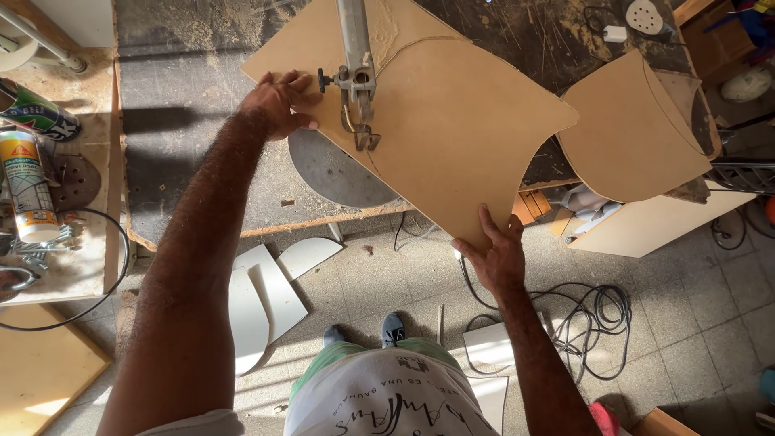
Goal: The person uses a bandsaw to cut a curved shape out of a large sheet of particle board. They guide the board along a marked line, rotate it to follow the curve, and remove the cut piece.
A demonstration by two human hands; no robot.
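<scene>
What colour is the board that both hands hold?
The board is plain light brown, seen best in the head view.

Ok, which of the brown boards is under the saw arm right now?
The large board gripped by the left hand and right hand; the smaller curved board lies untouched off to the right.
</scene>
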